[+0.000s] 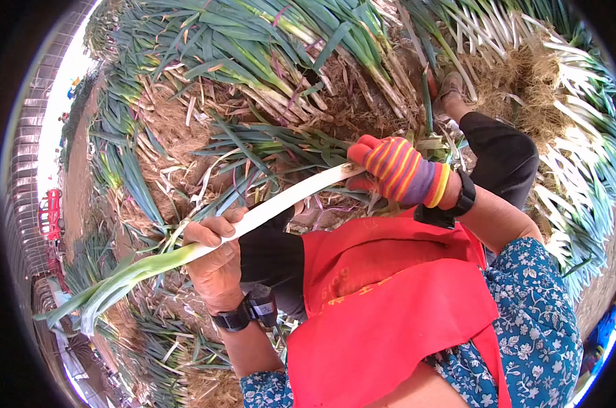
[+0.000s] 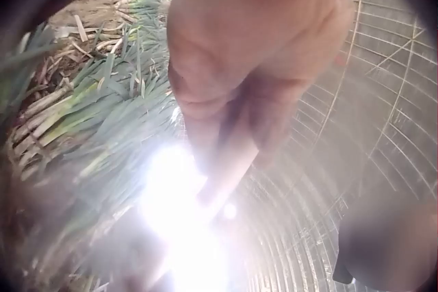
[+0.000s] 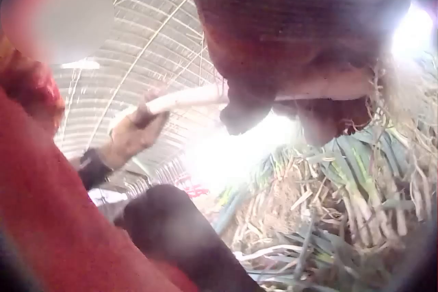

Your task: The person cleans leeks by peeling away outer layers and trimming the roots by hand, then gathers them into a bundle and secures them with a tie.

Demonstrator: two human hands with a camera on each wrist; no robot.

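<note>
A curved, ribbed grey wall (image 1: 30,153) borders brown earthen floor (image 1: 82,146). The bare left hand (image 1: 214,262) has its fingers curled round a long green-and-white leek (image 1: 287,201), raised aslant; the right hand (image 1: 402,171), in a striped knitted glove, grips its root end. Rightward lie piled white-stalked leeks (image 1: 583,129).

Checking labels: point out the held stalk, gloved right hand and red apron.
Held stalk (image 1: 282,204): head view, on its white shaft.
Gloved right hand (image 1: 397,171): head view, on the back of the hand.
Red apron (image 1: 389,316): head view, on its front cloth.
</note>
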